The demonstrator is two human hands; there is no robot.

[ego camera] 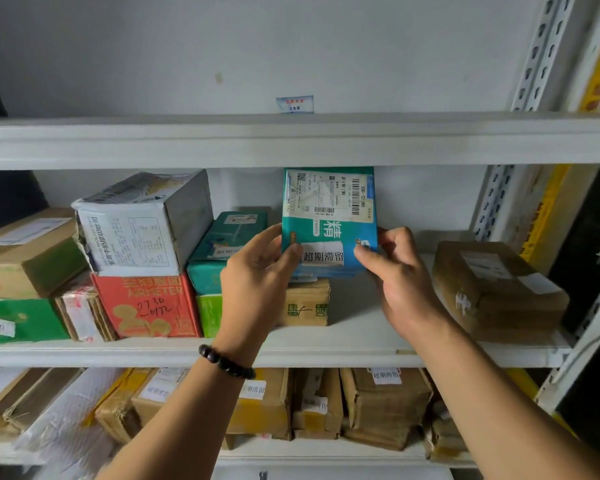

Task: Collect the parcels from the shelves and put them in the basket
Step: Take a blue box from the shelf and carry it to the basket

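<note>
A teal and blue flat parcel (328,220) with a white shipping label stands upright on the middle shelf (354,348). My left hand (257,271) pinches its lower left edge, thumb on the front. My right hand (395,271) pinches its lower right edge. The parcel's bottom sits just above a small brown box (307,303). No basket is in view.
Left on the same shelf are a teal parcel (226,247), a white box (142,223) on a red box (146,306), and brown and green boxes. A taped brown parcel (496,289) lies at the right. Several brown boxes fill the lower shelf (326,455). A slotted upright (492,202) stands at the right.
</note>
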